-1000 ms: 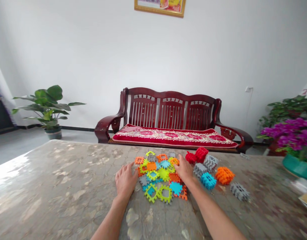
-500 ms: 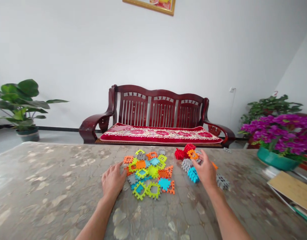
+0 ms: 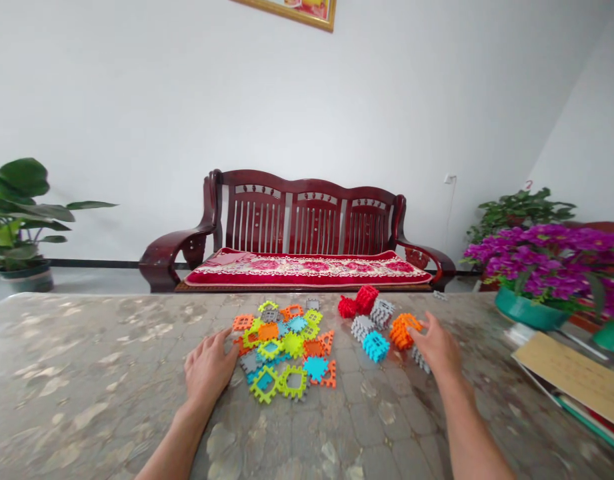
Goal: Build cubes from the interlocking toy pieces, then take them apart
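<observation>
My left hand [image 3: 210, 365] lies palm down with its fingers stretched out at the left edge of a loose spread of toothed plastic building tiles [image 3: 293, 345] in lime, orange, blue and grey. My right hand [image 3: 438, 348] is at the right side of a stack of orange tiles [image 3: 401, 332]. Its thumb tip touches the stack, and the thumb and fingers are apart. Left of that stand a blue tile stack [image 3: 375, 347] and grey stacks [image 3: 361, 328]. Behind them sit red tile stacks [image 3: 367, 300]. Another grey stack [image 3: 421, 360] is partly hidden by my right hand.
The patterned table [image 3: 111, 373] spans the foreground. On its right are a teal pot [image 3: 529, 311] of purple flowers and a brown folder [image 3: 569, 377] on papers. A small grey piece [image 3: 440, 295] lies near the far edge. Beyond stands a wooden bench [image 3: 314, 227].
My right hand has moved rightward and down to the orange stack. The orange tile it held up is no longer separate from the stack. The view has turned slightly right; my left hand stays put.
</observation>
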The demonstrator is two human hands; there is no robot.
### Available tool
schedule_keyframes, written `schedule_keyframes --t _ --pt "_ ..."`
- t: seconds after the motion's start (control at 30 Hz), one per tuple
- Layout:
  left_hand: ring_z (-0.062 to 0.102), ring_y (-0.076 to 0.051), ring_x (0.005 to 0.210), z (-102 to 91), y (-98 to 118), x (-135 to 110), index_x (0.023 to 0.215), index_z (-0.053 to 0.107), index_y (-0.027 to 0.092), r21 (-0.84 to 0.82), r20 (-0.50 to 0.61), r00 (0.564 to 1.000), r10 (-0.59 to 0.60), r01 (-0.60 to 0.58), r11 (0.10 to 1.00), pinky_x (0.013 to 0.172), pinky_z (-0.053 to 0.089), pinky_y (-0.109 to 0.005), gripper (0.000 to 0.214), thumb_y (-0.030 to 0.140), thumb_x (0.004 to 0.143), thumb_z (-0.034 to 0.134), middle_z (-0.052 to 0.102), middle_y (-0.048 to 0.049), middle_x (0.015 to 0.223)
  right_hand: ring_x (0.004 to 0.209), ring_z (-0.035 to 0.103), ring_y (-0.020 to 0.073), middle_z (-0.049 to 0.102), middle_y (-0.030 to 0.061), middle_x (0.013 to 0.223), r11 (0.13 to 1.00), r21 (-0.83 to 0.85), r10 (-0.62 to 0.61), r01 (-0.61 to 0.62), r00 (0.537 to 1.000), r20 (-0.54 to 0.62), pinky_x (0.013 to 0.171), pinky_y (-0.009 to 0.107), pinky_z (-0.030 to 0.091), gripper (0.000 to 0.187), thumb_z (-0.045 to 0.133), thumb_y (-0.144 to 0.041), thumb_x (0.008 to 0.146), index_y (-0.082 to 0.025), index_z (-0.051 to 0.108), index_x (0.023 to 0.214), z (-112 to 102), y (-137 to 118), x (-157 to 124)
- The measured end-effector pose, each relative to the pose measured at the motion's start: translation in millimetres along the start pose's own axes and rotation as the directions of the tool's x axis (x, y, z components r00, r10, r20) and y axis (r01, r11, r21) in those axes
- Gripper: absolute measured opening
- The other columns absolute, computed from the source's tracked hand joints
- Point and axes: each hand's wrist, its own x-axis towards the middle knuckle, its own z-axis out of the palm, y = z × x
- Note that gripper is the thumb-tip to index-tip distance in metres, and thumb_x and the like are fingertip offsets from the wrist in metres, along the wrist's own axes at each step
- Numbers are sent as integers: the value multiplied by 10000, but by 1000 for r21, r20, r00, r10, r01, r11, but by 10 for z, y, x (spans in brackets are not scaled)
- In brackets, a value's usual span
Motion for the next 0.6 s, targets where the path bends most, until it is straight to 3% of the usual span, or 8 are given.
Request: schedule_keyframes --t 0.3,0.5,0.6 --pt "492 -281 1271 -16 13 -10 1309 567 244 23 13 1000 3 -3 1000 1049 339 -432 477 398 899 380 585 -88 1350 1055 634 295 674 96 1218 996 -86 19 -16 999 33 884 411 471 643 538 -435 812 -166 452 1390 8 -42 -46" --pt "494 -277 1255 5 13 -20 1281 592 245 1 -9 1000 4 -4 1000 1046 332 -431 454 389 897 398 590 -93 1342 1032 632 300 670 91 1221 994 83 -53 65 988 -145 886 433 469 539 490 -435 821 -202 557 1303 15 -113 -42" --pt "487 -268 1258 -4 31 -40 1263 607 261 -13 -14 1000 10 -10 1000 1055 319 -428 430 375 891 425 588 -82 1346 1018 641 254 696 76 1161 952 248 -142 178 977 -158 892 384 473 443 454 -388 831 -222 622 1206 97 -306 -94"
